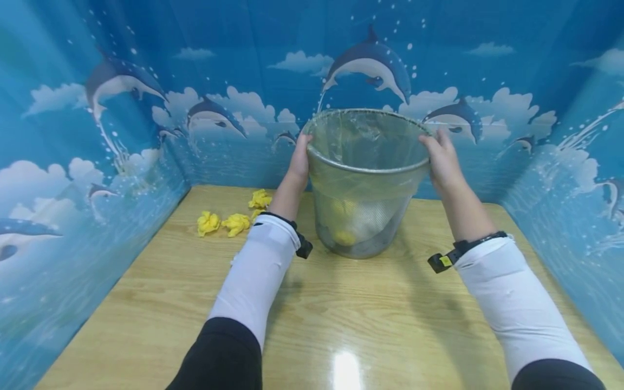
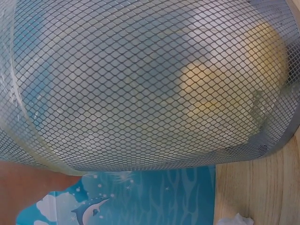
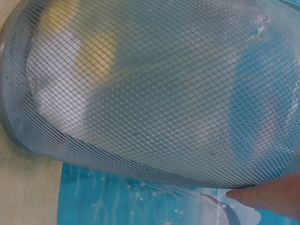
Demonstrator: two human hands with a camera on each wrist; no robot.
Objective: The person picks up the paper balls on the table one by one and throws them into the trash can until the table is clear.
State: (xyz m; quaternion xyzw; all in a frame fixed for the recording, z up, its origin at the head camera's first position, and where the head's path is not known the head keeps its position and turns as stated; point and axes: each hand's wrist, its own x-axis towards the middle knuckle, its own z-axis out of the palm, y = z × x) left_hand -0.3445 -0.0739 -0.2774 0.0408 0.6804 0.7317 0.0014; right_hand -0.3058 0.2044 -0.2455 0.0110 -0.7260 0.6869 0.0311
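Note:
A wire-mesh wastebasket (image 1: 372, 208), lined with a translucent plastic bag (image 1: 365, 132), stands between both hands at the far side of the table. Its mouth leans slightly toward me; whether the base touches the tabletop I cannot tell. My left hand (image 1: 298, 162) grips the rim on the left, thumb near the top edge. On the opposite side my right hand (image 1: 446, 162) holds the rim, its thumb also visible there. Through the mesh, yellow crumpled paper (image 2: 267, 56) and whitish crumpled pieces (image 3: 56, 89) show blurred at the bottom. Most fingers are hidden behind the basket.
Several yellow crumpled paper balls (image 1: 236, 224) lie on the wooden table (image 1: 161, 292), left of the basket and partly behind my left arm. A white crumpled piece (image 2: 236, 219) lies near the basket. Blue dolphin-print curtains (image 1: 219, 65) enclose the table's back and sides.

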